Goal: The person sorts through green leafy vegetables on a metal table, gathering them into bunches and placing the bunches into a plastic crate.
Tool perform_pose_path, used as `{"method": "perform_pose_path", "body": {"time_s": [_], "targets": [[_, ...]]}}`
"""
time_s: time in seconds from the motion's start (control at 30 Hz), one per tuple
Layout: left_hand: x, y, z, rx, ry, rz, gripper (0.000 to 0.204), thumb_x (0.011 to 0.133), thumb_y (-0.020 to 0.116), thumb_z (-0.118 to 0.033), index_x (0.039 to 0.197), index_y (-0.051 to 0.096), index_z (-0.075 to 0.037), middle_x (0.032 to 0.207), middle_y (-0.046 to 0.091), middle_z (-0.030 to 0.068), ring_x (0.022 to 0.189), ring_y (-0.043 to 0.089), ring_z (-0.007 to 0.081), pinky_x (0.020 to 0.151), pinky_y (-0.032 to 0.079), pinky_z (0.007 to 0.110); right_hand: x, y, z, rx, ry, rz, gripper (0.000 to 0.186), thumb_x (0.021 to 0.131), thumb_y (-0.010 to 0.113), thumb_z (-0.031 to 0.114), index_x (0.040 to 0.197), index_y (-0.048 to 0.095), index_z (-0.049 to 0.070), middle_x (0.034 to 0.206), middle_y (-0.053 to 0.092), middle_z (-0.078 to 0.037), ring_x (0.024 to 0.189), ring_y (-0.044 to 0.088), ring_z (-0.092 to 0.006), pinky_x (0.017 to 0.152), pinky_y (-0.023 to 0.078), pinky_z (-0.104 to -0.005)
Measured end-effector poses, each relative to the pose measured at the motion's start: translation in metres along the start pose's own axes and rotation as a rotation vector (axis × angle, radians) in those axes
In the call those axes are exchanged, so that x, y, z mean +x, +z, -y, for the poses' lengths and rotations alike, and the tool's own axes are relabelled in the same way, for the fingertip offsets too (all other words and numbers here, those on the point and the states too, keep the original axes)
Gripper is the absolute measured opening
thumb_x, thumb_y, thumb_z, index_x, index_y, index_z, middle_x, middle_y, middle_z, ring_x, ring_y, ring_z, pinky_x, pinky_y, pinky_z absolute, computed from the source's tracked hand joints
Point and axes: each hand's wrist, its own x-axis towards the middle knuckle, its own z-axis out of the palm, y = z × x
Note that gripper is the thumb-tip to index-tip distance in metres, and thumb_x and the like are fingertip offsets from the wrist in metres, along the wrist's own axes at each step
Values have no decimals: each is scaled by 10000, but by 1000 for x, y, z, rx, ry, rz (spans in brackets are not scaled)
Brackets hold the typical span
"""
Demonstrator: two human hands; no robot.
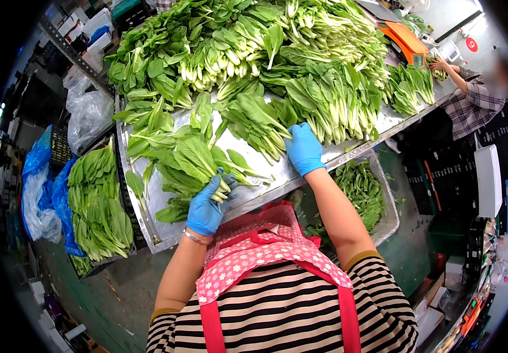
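Both my hands wear blue gloves over a metal table [168,232] heaped with leafy greens with pale stems [224,53]. In my left hand [208,203], near the table's front edge, is a bunch of leafy greens [192,162]; the fingers wrap round its stems and its leaves point away from me. My right hand [304,148] is closed at the stem ends of more leafy greens [257,120], whose leaves spread to the left on the table. The glove hides how many stems it grips. Loose leaves [239,159] lie between my hands.
A crate of leafy greens [98,206] stands left of the table, beside blue and clear plastic bags [42,182]. Below the right edge sits a pale crate with loose leaves [360,194]. An orange scale [404,41] and a co-worker [471,106] handling greens are at the far right.
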Motion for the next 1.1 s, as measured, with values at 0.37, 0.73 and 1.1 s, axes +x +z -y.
{"method": "perform_pose_path", "body": {"time_s": [0.37,0.73,1.1], "targets": [[1,16,-4,-60,65,62,304,869,490,-160,1158,442,-79,985,545,89,916,533,194,771,467,311,15,-26,-1,742,10,-489,209,738,646,100,905,590,-11,822,556,-69,639,544,-134,556,444,-247],[3,17,-6,-19,122,5,261,838,531,-103,1095,486,-83,988,576,108,897,557,189,769,482,319,-13,-23,34,1993,469,169,210,829,562,180,960,563,16,799,612,-67,600,567,-123,498,456,-230],[10,46,-3,257,295,-132,175,766,607,-13,936,566,-29,863,591,30,670,516,59,540,393,161,-73,-11,103,1536,240,344,160,797,597,81,936,594,1,798,607,-51,664,559,-84,595,454,-208]]}}
